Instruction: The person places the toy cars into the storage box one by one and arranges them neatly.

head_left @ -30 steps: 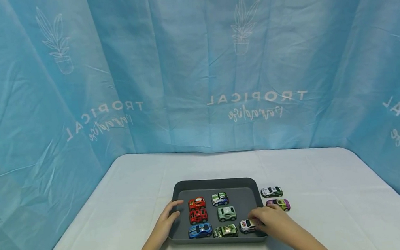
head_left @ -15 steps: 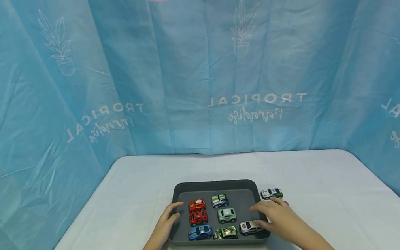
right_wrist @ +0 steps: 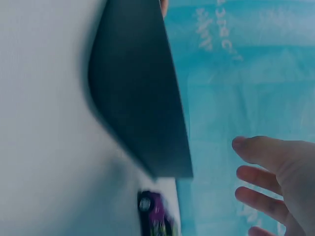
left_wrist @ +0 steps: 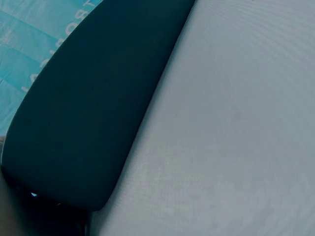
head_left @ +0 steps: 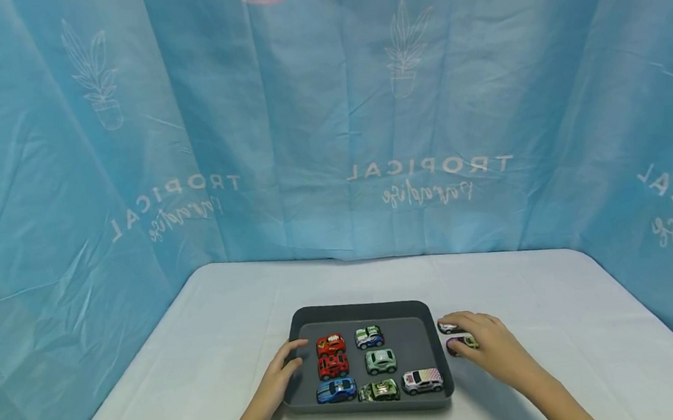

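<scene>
A dark grey tray holds several small toy cars. At its left rim my left hand rests with thumb and fingers reaching over the edge, holding no car. To the right of the tray, my right hand hovers over two cars on the table, fingers apart and nothing held. Beneath it a purple and green toy car is partly covered by the thumb, and a white and green toy car partly by the fingers. In the right wrist view the purple car lies below the tray corner.
Inside the tray are two red cars, a blue car, a green camouflage car, a pale green car, a white-green-blue car and a white patterned car. A blue curtain surrounds the white table.
My right hand has let go of the white patterned car in the tray's front right corner and moved right, over the two cars outside. The left hand has stayed at the rim.
</scene>
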Tool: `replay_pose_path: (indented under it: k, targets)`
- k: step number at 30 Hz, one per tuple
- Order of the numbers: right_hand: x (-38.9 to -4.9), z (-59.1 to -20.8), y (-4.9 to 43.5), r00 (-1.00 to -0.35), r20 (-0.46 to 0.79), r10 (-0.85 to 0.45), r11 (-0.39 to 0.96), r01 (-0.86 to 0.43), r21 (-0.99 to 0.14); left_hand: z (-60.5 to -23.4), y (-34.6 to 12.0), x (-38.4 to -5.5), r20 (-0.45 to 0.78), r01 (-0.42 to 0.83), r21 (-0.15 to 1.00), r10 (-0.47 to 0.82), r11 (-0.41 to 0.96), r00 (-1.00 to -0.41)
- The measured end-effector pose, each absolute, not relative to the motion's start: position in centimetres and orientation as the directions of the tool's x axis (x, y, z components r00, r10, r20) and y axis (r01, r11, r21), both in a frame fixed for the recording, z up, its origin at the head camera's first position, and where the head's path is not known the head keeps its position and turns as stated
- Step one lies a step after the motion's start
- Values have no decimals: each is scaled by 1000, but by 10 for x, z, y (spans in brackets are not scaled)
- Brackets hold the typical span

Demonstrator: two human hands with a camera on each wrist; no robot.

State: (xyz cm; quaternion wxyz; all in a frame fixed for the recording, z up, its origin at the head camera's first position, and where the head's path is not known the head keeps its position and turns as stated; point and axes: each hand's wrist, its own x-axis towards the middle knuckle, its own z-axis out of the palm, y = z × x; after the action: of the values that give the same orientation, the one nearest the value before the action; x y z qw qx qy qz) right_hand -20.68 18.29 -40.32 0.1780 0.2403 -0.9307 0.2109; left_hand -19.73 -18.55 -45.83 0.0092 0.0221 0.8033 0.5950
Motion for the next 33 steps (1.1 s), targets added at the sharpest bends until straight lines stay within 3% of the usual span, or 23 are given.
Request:
replay_pose_path:
  k: [6, 18, 33]
  targets:
    - [-221, -412, 197, -840, 410, -356, 782, -508, -361, -457, -185, -198, 12, 25, 954, 45, 297, -999]
    - [-237, -434, 211, -899, 212, -382, 788, -437, -433, -458, -185, -198, 1, 13, 954, 42, 300, -999]
    - [-240, -443, 214, -929, 87, -359, 800, -354, -485, -457, -186, -198, 5, 19, 958, 49, 286, -999]
